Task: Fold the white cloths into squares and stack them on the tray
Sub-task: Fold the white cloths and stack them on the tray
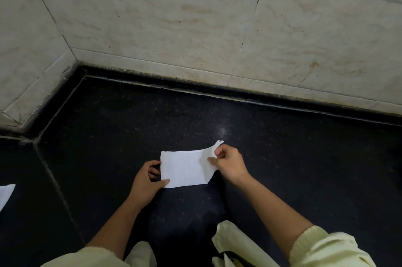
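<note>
Sleeves (pixel 326 247) pale yellow, bottom edge | wall (pixel 174 16) tiled, behind | dark surface (pixel 130 118) speckled, meets wall | cloth (pixel 185 168) white rectangle, flat mid-surface, far-right corner lifted | right hand (pixel 228 164) pinches that raised corner | left hand (pixel 148 179) grips left edge, thumb on near-left corner | second cloth (pixel 5 195) far left, cut off by frame

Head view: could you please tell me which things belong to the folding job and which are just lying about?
Job: white rectangular cloth, left hand, right hand, white piece at left edge, possibly another cloth.
Lying about: black speckled stone surface, beige marbled wall tiles.
</note>
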Motion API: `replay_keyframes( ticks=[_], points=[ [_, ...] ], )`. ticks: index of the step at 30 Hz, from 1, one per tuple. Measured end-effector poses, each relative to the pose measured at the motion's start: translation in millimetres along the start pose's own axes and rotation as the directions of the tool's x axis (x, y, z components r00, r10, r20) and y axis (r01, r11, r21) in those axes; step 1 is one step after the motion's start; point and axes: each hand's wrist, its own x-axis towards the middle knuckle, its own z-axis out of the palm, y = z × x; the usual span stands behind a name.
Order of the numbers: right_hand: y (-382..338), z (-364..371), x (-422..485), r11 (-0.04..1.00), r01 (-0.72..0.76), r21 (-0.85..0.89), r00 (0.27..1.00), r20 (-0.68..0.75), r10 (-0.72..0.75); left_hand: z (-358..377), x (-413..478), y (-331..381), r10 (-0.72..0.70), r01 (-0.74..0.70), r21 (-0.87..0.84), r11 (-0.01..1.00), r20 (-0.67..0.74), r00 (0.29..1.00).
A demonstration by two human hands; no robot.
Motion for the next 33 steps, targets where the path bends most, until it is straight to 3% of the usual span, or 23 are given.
replay_keyframes(
  ticks=[3, 11, 17, 25, 33],
  points=[
    [-16.9, 19.4, 0.3, 0.997, 0.056, -0.059, 0.997, 0.05, -0.053, 0.6, 0.2, -1.2, -0.001, 0.001, -0.025, 1.0, -0.015, 1.0],
    [-37.1, 87.2, 0.5, 0.976, 0.072, -0.207, 0.971, 0.239, -0.021, -0.1, 2.6, -8.4, 0.018, -0.019, -0.027, 0.999, -0.025, 1.0],
    [-31.7, 108.7, -0.1, 0.956, 0.061, -0.287, 0.961, 0.275, 0.021, -1.4, 3.2, -8.1, 0.034, -0.035, -0.022, 0.999, -0.035, 0.999],
    [-27.2, 111.6, -5.8, 0.955, 0.113, -0.275, 0.943, 0.332, -0.016, -2.6, 3.7, -8.4, 0.002, -0.003, -0.046, 0.999, -0.024, 1.0],
    [-24.6, 105.4, -8.6, 0.978, 0.071, -0.196, 0.928, 0.372, 0.007, -2.4, 4.2, -3.3, -0.036, 0.033, -0.07, 0.997, -0.044, 0.998]
  ],
)
